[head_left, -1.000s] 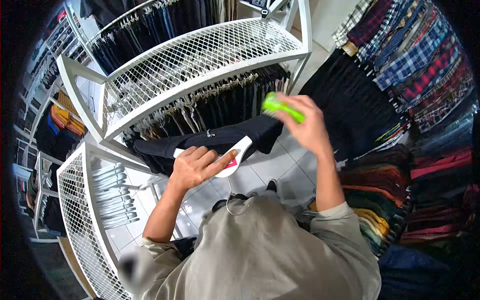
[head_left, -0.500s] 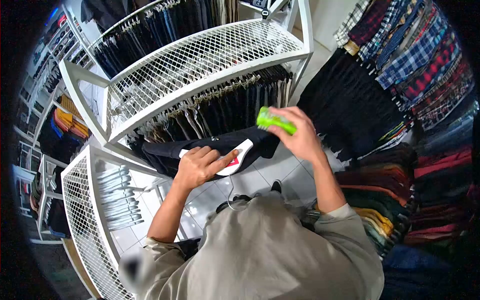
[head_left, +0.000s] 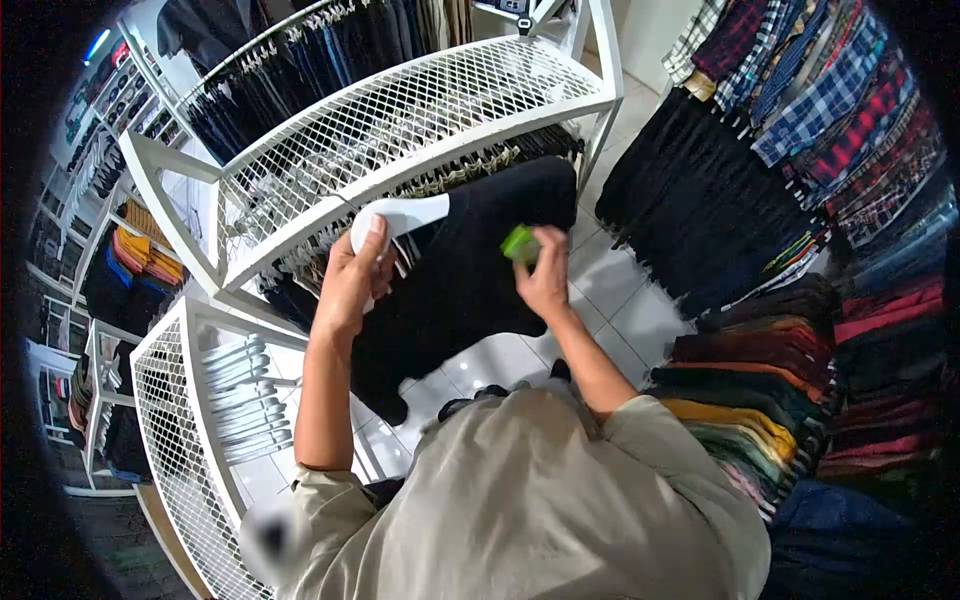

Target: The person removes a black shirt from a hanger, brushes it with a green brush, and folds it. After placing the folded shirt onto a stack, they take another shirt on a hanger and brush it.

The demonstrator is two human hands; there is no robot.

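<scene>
My left hand (head_left: 350,280) is closed around the middle of a white hanger (head_left: 420,212), its thumb lying along the top. From the hanger a black garment (head_left: 450,270) spreads down and to the right, in front of the rack. In my right hand (head_left: 546,275) is a small bright green brush (head_left: 519,243), held by fingers and thumb over the right part of the garment. The brush is a little blurred, and its underside is hidden against the dark cloth.
Just beyond the garment stands a white mesh-topped rack (head_left: 400,110) with clothes hanging below. White hangers (head_left: 242,395) hang at a lower mesh rack on the left. Plaid shirts (head_left: 820,130), black trousers (head_left: 690,210) and folded-looking coloured garments (head_left: 745,420) line the right side. Tiled floor (head_left: 610,275) shows between.
My left hand has raised and turned the hanger, so the black garment now hangs open broadside. My right hand has brought the green brush down and left onto the garment's area.
</scene>
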